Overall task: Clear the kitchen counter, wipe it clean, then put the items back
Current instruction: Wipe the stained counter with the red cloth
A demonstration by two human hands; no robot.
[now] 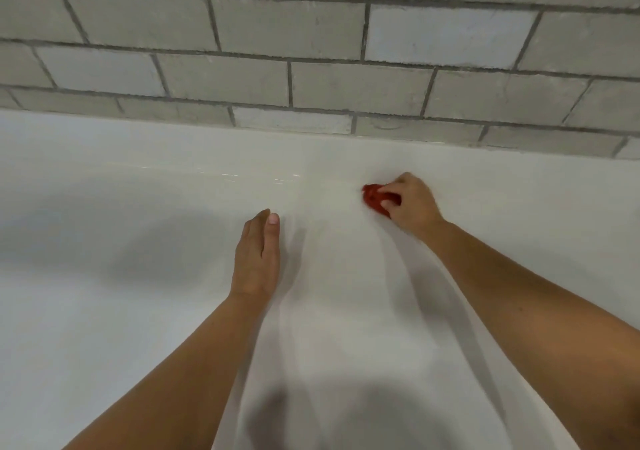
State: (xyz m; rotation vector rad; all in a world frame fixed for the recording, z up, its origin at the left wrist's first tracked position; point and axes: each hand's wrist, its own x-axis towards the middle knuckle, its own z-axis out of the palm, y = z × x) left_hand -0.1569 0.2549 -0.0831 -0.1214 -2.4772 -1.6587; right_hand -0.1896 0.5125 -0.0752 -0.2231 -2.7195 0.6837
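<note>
The white counter (138,276) needs wiping. The left hand (256,259) is low over it, grip wide. The right hand (412,203) holds a small red cloth (372,198) in its grip, near the counter's back edge. Best to press down and rub in rows.

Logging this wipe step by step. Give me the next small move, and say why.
Probably draw the red cloth toward the near edge: the right hand grips it far back on the white counter, close to the tiled wall, and the stretch beside the flat left hand lies nearer.
</note>
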